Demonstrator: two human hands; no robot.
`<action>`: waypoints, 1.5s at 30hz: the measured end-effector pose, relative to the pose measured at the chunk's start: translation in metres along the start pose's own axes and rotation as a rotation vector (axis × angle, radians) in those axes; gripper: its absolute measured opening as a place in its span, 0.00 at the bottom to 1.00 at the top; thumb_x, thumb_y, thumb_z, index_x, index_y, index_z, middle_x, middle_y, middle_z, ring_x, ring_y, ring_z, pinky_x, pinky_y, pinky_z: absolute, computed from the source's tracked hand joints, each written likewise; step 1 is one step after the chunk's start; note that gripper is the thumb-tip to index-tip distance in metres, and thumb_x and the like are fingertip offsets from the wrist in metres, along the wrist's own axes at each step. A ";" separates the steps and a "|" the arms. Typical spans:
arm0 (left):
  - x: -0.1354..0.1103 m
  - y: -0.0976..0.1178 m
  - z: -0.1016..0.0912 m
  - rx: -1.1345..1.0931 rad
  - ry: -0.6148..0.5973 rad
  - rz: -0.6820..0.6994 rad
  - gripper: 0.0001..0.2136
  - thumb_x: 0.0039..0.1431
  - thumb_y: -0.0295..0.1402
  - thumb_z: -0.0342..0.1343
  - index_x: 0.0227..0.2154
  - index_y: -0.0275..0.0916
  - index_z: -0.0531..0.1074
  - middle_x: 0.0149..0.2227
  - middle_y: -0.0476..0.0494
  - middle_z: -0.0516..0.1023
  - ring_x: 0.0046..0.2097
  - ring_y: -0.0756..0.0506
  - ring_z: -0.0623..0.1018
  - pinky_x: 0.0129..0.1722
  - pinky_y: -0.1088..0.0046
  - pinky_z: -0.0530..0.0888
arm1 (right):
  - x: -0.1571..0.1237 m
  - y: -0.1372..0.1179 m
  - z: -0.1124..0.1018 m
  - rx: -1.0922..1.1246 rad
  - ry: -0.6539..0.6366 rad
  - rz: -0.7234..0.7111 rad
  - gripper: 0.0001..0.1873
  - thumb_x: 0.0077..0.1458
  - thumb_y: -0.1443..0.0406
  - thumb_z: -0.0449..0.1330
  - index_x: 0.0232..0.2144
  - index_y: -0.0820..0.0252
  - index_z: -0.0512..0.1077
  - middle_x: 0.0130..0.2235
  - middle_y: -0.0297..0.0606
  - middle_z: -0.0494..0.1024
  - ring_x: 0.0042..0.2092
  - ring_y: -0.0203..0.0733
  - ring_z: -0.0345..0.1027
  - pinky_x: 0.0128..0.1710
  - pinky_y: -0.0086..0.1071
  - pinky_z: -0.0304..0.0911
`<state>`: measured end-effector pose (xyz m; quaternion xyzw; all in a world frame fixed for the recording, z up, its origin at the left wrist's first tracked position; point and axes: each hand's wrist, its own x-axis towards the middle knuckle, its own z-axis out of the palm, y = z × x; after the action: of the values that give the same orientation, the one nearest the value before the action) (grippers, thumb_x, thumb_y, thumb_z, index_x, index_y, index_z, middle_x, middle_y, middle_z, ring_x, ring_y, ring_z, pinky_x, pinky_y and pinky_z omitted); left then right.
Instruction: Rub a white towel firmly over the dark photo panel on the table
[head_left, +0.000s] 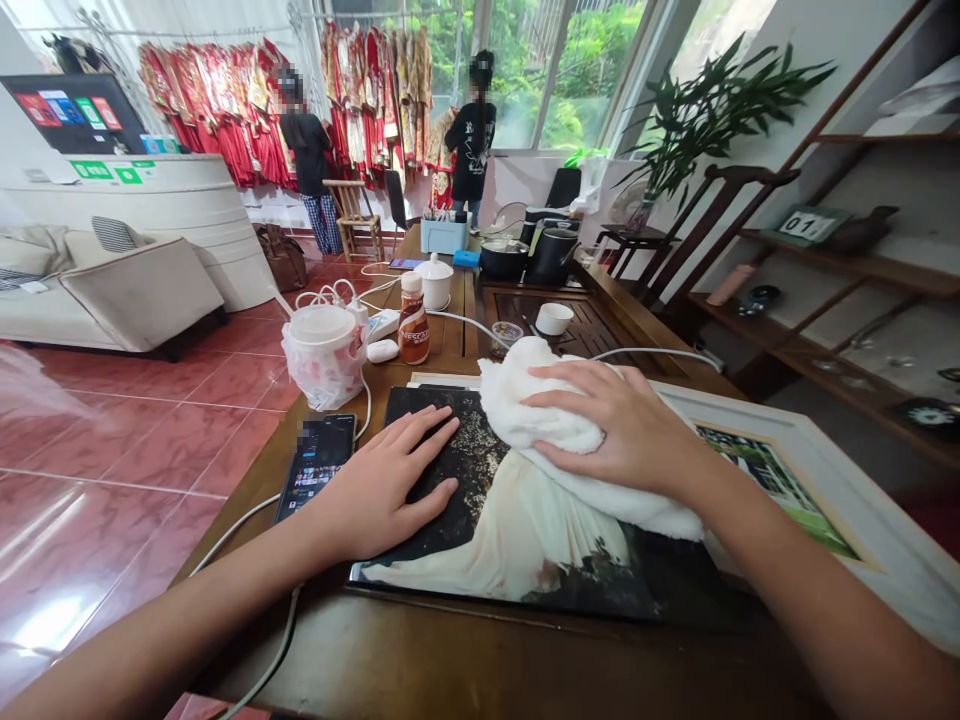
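Note:
A dark photo panel (555, 575) with a picture of a pale flowing gown lies flat on the wooden table. My left hand (390, 480) rests on its left side, fingers stretched out and holding nothing. In my right hand (615, 410) is a bunched white towel (517, 390), pressed against the upper right part of the panel. The towel and my right forearm hide that part of the picture. Small pale specks are scattered over the black area between my hands.
Left of the panel lies a phone (319, 465) with a cable. Beyond are a plastic-wrapped tub (324, 350), a Nescafe bottle (413, 325), a white lidded cup (433, 282) and a small bowl (554, 319). A white-framed picture (817, 450) lies right. Two people stand by red garments.

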<state>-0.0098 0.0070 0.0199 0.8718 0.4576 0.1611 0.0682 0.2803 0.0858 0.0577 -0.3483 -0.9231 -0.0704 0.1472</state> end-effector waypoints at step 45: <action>0.003 0.002 0.001 0.029 -0.005 -0.005 0.26 0.68 0.41 0.48 0.65 0.38 0.56 0.69 0.39 0.53 0.68 0.38 0.55 0.67 0.56 0.56 | -0.011 -0.026 -0.030 0.242 -0.296 -0.142 0.28 0.48 0.46 0.63 0.52 0.37 0.70 0.64 0.33 0.62 0.63 0.63 0.53 0.57 0.63 0.48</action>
<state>-0.0061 0.0089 0.0198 0.8720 0.4617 0.1523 0.0571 0.2778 0.0529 0.0814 -0.2686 -0.9586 0.0827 0.0456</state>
